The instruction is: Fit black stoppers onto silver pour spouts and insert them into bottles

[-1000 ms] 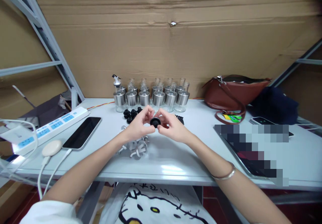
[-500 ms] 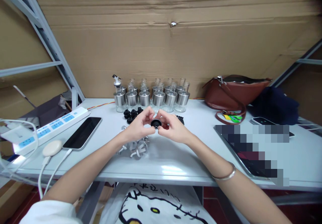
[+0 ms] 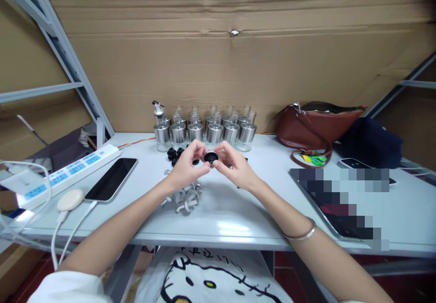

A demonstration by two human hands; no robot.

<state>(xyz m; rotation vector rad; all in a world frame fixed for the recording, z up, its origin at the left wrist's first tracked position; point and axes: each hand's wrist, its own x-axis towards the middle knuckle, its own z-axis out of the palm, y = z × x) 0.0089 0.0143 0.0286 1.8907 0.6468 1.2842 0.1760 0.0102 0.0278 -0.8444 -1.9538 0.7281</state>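
Observation:
Between my two hands is a round black pourer stopper (image 3: 211,158) with a pale rim, its ringed face turned toward me. My left hand (image 3: 188,166) pinches it from the left with thumb and fingers. From the other side, my right hand (image 3: 235,166) grips its right edge, thumb below. Several black stoppers (image 3: 172,153) lie just behind my left hand, partly covered by it. A loose pile of whitish pourer spouts (image 3: 187,199) sits below my left wrist. More small black parts (image 3: 245,160) show only in part behind my right hand.
Several glass bottles with steel sleeves (image 3: 215,133) stand in rows at the back; the leftmost carries a pourer (image 3: 158,108). To the left are a phone (image 3: 111,180), a white charging puck (image 3: 70,200) and a power strip (image 3: 73,173). A brown bag (image 3: 316,123) and a pixelated tablet-like device (image 3: 327,207) lie right.
Both hands have risen slightly with the stopper, which now tilts a little differently and shows its pale rim. My right thumb has shifted in toward its lower edge.

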